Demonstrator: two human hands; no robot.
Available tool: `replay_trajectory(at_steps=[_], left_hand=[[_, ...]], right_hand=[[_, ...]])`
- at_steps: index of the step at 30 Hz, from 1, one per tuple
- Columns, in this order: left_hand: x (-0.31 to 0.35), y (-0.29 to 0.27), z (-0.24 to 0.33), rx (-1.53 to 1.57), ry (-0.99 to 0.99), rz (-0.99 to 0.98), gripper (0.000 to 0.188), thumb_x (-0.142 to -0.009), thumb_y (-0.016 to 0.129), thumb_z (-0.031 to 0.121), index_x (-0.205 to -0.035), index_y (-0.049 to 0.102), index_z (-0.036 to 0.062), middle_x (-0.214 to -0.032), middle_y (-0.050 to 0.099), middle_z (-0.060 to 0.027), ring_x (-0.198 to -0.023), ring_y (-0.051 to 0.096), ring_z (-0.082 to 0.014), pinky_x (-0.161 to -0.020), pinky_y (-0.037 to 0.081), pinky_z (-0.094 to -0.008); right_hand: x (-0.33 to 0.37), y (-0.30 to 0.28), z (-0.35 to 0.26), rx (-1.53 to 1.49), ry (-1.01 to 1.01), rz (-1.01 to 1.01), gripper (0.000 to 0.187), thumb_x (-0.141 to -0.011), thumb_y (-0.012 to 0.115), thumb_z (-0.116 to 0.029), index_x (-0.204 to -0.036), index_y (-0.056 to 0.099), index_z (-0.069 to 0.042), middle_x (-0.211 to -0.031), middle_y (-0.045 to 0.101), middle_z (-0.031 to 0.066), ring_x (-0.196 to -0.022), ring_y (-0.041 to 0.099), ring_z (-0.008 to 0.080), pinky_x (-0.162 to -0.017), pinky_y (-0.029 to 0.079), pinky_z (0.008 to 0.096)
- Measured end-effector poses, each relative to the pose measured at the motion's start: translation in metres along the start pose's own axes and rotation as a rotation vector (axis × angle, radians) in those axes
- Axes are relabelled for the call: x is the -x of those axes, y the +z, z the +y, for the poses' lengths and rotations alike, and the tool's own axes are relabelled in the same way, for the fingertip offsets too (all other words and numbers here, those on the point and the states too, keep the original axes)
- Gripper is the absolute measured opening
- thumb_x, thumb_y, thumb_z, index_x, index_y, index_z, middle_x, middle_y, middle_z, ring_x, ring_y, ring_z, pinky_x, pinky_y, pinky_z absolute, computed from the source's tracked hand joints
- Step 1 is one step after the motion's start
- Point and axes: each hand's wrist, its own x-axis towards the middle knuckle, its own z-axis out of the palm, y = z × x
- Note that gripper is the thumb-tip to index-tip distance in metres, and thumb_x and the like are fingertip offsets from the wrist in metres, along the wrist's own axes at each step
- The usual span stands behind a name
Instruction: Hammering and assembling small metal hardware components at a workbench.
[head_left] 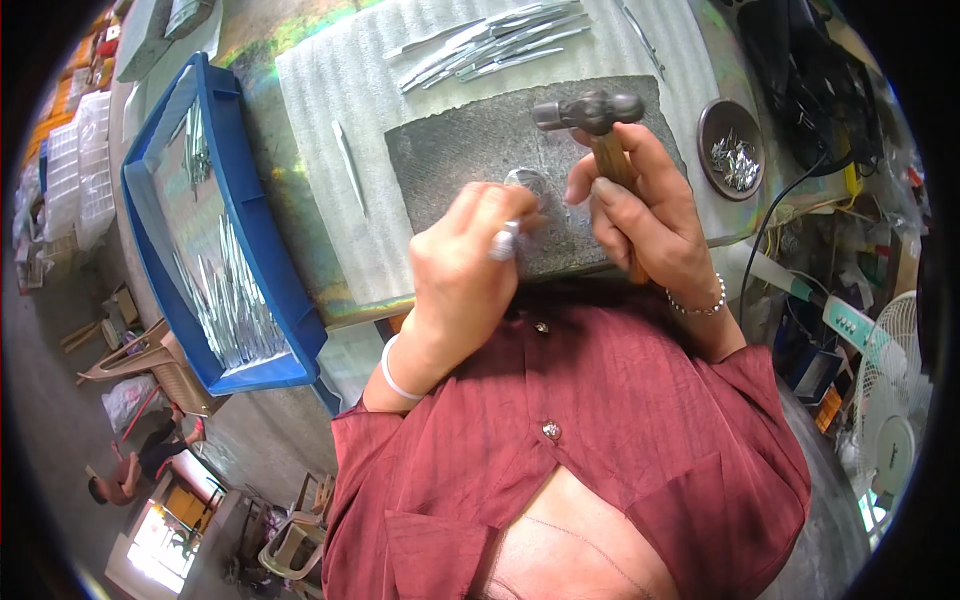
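My right hand is wrapped round the wooden handle of a ball-peen hammer, its dark steel head raised over a rough grey slab. Low over the slab, my left hand is closed, with its fingertips blurred. A shiny silvery bit shows at its fingers; whether that is a ring or a held piece, I cannot tell. Just beyond those fingers a small round silvery piece rests on the slab, partly hidden by the hand.
Beyond the slab, a pile of thin metal strips lies on white foam sheeting. One strip lies alone at left. A blue tray holds many more. At right stand a bowl of small metal parts, a black cable and a fan.
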Motion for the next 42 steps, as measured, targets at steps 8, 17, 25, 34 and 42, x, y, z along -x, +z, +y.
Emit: replay_trajectory(at_steps=[8,17,25,34,42], left_hand=[[-0.004,-0.011,0.013,-0.237,0.070,-0.195,0.023,-0.069,0.058,0.005,-0.092,0.054,0.0062,-0.079,0.052,-0.0082,-0.067,0.061,-0.0230,-0.051,0.050,-0.0327],[0.001,-0.003,-0.005,-0.115,0.227,-0.184,0.015,-0.071,0.060,0.004,-0.085,0.056,0.0056,-0.085,0.054,-0.0090,-0.069,0.062,-0.0246,-0.052,0.052,-0.0334],[-0.003,-0.008,-0.006,-0.063,0.133,-0.105,0.011,-0.074,0.057,0.006,-0.083,0.051,0.0071,-0.076,0.052,-0.0065,-0.060,0.061,-0.0244,-0.047,0.048,-0.0335],[-0.004,-0.009,-0.004,-0.036,0.085,-0.105,0.024,-0.067,0.057,-0.005,-0.087,0.056,0.0091,-0.076,0.055,-0.0053,-0.060,0.059,-0.0261,-0.049,0.047,-0.0337],[-0.005,-0.009,-0.004,-0.040,0.074,-0.108,0.020,-0.069,0.059,-0.003,-0.085,0.056,0.0090,-0.075,0.056,-0.0049,-0.060,0.060,-0.0244,-0.049,0.047,-0.0324]], right_hand=[[0.001,0.023,-0.046,0.453,-0.341,-0.204,0.027,-0.073,0.075,-0.008,-0.093,0.060,0.000,-0.068,0.056,0.0060,-0.058,0.056,0.0152,-0.053,0.045,0.0259],[-0.007,0.037,-0.072,0.822,-0.581,-0.337,0.025,-0.067,0.071,0.000,-0.089,0.059,-0.002,-0.070,0.055,0.0105,-0.060,0.059,0.0243,-0.054,0.047,0.0288],[0.033,0.028,-0.095,0.377,-0.099,-0.034,0.036,-0.084,0.056,0.005,-0.119,0.045,0.002,-0.087,0.056,0.0066,-0.074,0.056,0.0108,-0.069,0.049,0.0265],[0.044,0.018,-0.112,0.939,-0.434,-0.281,0.038,-0.077,0.063,0.005,-0.113,0.052,0.009,-0.097,0.064,0.0220,-0.072,0.066,0.0262,-0.061,0.052,0.0301],[0.043,0.028,-0.115,1.135,-0.450,-0.289,0.039,-0.074,0.065,0.004,-0.111,0.054,0.007,-0.089,0.064,0.0184,-0.067,0.064,0.0250,-0.057,0.050,0.0303]])
